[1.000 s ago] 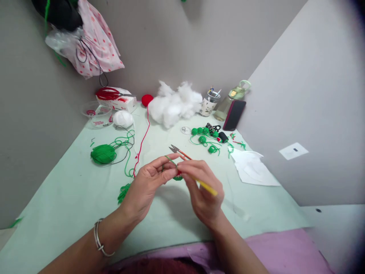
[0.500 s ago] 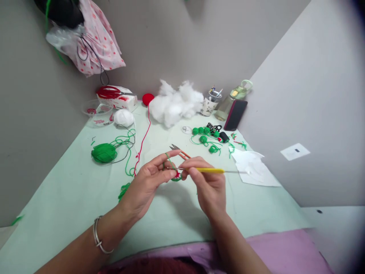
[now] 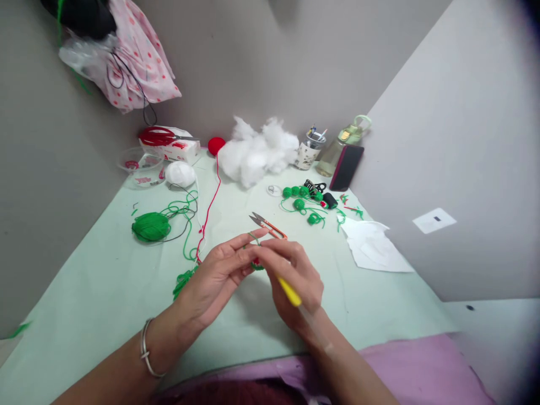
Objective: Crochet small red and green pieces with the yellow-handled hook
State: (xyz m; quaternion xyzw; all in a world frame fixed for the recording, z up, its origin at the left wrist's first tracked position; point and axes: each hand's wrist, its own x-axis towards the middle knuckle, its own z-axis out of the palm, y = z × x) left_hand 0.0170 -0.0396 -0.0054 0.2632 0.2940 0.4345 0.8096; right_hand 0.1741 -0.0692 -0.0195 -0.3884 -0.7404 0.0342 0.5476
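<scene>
Between the fingers of my left hand (image 3: 219, 273) is a small crochet piece (image 3: 257, 264) in red and green, mostly covered by the fingertips. Green yarn (image 3: 253, 238) runs up over my left index finger. My right hand (image 3: 297, 275) is closed around a crochet hook (image 3: 290, 291) with a yellow handle, its back end tilted down toward my right forearm. The hook's tip is hidden where both hands meet. Just beyond my fingers lie thread snips (image 3: 272, 226) with orange handles, blades apart. A loose bunch of green yarn (image 3: 184, 282) lies beside my left wrist.
A green yarn ball (image 3: 151, 226), a white yarn ball (image 3: 180, 174) and a red yarn ball (image 3: 216, 146) sit left and back. White stuffing (image 3: 257, 154) is piled at the wall. Several green crochet balls (image 3: 299, 204) lie right, near a phone (image 3: 346, 169) and white paper (image 3: 373, 244).
The crochet hook has swung from lying level, pointing right, to slanting down toward me. My right hand has moved left against my left fingers. The view has shifted slightly.
</scene>
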